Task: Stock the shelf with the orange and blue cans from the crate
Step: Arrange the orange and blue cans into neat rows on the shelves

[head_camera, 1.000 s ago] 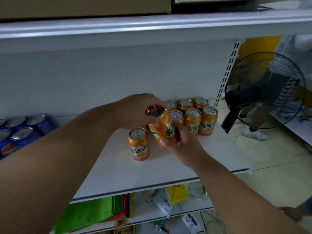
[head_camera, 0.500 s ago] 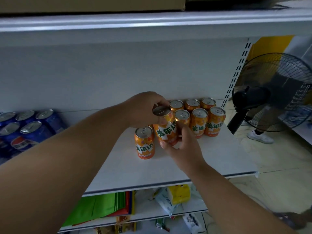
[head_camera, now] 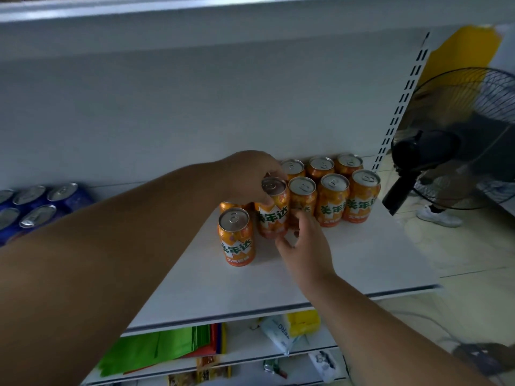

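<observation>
On the white shelf (head_camera: 348, 263), my left hand (head_camera: 250, 176) grips the top rim of an orange can (head_camera: 274, 215) from above. My right hand (head_camera: 305, 247) holds the same can low down, thumb under its front and fingers at its right side. The can stands nearly upright at the left end of a row of orange cans (head_camera: 333, 201), with a second row behind. One more orange can (head_camera: 237, 238) stands alone in front on the left, and another (head_camera: 231, 204) is mostly hidden under my left wrist. Blue cans (head_camera: 36, 207) are grouped at the far left. The crate is out of view.
A black standing fan (head_camera: 446, 151) is just past the shelf's right end, and a person's white shoe (head_camera: 440, 215) is on the floor behind it. The shelf above hangs low over the cans. The lower shelf (head_camera: 245, 355) holds green, yellow and white packets.
Both hands have carried the tilted orange can back and set it nearly upright beside the front row. The view has shifted slightly left and down.
</observation>
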{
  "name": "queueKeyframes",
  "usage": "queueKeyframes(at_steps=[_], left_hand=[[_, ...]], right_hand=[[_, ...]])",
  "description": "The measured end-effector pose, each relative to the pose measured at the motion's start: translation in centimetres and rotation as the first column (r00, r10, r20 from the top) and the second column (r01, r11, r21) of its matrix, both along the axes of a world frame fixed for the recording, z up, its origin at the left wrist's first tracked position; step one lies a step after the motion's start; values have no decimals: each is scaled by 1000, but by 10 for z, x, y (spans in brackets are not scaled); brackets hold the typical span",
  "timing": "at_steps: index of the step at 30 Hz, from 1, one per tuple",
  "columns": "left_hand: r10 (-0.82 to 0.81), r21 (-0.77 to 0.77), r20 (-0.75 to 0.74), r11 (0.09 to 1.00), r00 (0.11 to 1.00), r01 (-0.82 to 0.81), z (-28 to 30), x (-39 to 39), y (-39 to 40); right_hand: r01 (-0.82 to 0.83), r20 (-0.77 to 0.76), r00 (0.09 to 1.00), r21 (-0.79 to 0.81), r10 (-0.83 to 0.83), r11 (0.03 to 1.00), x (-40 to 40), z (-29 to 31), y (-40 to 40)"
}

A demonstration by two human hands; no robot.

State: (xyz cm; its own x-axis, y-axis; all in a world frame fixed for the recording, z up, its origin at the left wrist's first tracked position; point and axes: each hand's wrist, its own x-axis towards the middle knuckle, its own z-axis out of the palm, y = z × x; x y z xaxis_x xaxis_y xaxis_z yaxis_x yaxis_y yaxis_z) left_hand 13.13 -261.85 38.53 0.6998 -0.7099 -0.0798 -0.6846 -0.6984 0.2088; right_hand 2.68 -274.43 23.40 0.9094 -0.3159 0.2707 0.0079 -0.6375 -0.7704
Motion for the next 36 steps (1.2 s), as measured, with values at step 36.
queueKeyframes(at_steps=[36], left_hand=[[14, 103, 154, 994, 988, -31, -39, 19, -69]], right_hand=[[-2, -112, 994, 92, 12, 996, 10, -8, -58]])
